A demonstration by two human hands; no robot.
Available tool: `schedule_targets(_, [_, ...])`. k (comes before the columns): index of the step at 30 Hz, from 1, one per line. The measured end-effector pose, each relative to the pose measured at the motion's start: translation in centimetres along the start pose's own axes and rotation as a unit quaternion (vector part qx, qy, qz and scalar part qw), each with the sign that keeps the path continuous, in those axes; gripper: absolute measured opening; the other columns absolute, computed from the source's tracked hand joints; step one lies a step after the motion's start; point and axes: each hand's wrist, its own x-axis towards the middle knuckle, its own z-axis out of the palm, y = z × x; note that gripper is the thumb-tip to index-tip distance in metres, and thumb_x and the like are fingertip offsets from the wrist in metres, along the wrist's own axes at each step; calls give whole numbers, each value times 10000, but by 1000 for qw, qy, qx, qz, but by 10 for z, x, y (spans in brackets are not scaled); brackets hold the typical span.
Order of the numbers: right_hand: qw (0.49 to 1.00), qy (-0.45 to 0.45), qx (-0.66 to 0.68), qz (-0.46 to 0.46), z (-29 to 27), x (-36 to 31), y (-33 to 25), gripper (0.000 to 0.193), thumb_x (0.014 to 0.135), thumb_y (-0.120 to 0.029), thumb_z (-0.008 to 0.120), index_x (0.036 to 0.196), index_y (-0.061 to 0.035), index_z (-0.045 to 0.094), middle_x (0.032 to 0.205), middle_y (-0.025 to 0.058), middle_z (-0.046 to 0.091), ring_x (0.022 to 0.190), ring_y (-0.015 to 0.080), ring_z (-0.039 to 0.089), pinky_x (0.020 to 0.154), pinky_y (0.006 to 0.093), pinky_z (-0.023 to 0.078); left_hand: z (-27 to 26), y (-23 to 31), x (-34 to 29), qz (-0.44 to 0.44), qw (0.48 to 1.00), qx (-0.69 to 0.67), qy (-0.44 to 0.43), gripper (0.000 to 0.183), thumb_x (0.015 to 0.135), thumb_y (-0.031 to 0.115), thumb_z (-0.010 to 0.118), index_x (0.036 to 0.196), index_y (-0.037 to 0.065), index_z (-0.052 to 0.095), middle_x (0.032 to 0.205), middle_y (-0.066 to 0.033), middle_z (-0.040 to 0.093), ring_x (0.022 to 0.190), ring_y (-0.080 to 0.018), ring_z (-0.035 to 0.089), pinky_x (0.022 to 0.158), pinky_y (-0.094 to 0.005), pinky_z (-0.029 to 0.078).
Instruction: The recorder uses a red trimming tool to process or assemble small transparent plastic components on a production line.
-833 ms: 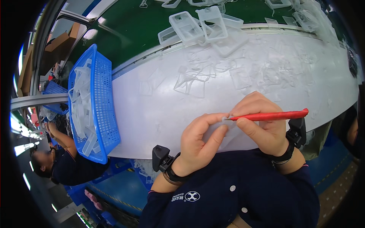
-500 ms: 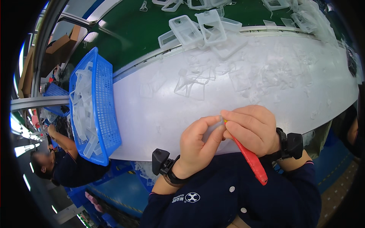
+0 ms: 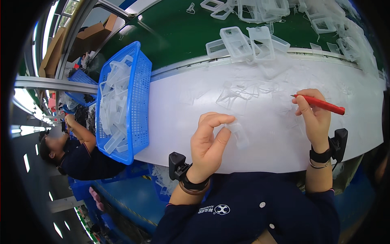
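Over the near part of the white tabletop, my left hand (image 3: pixel 208 144) pinches a small translucent plastic piece (image 3: pixel 241 136) between thumb and fingertips. The piece hangs down to the right of the fingers, and its outline blends with the white surface. My right hand (image 3: pixel 316 122) is raised farther right, gripping a red-handled trimming knife (image 3: pixel 327 105). Its thin, pointed tip aims left, apart from the plastic piece. Thin clear plastic scraps (image 3: pixel 243 91) lie on the table beyond both hands.
At the left stands a blue perforated basket (image 3: pixel 140 101) filled with translucent plastic parts. Clear plastic frames (image 3: pixel 235 42) are piled along the metal rail, with more on the green surface (image 3: pixel 174 30) behind. Another person (image 3: pixel 81 150) works at far left.
My hands have separated: the right moved away to the right and up with the knife, off the plastic piece. The left still pinches that piece. The view has shifted as well.
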Motion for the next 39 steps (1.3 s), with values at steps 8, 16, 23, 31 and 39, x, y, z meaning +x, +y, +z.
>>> schedule_targets(8, [986,-51,150,53,4,-14,13,89,887,-59,542,921,16,575,877,72,603,791,128,542,747,248,423,-26,-2,6,-72,853,-514,-62,377,894,117,548,1257,97,447,959,-120,590,876,-171,509,697,-271,459])
schedule_targets(16, [986,-53,153,49,-2,-12,17,102,895,-71,528,914,20,569,869,85,610,766,131,558,719,245,435,-37,-4,14,-64,849,-524,-35,285,911,203,530,1169,87,499,947,-134,590,761,-166,499,607,-261,442])
schedule_targets(23, [980,-56,182,59,9,-15,12,124,918,-104,491,943,7,542,910,112,639,793,145,603,707,239,445,-83,-7,28,-53,881,-457,114,208,938,154,479,1083,5,494,964,-120,592,809,-172,592,736,-278,546])
schedule_targets(31, [980,-46,187,40,-2,-15,18,112,916,-106,510,939,-4,549,887,94,626,773,136,601,696,238,457,-133,5,94,14,827,-434,358,213,907,58,491,1082,-65,487,1019,-119,591,945,-194,594,819,-277,527])
schedule_targets(39, [977,-36,176,112,-8,-12,14,116,904,-115,541,945,-8,559,806,40,582,686,87,559,564,204,449,-68,-79,130,-84,985,73,132,230,855,99,560,1066,8,561,1030,-115,585,942,-199,569,814,-313,470])
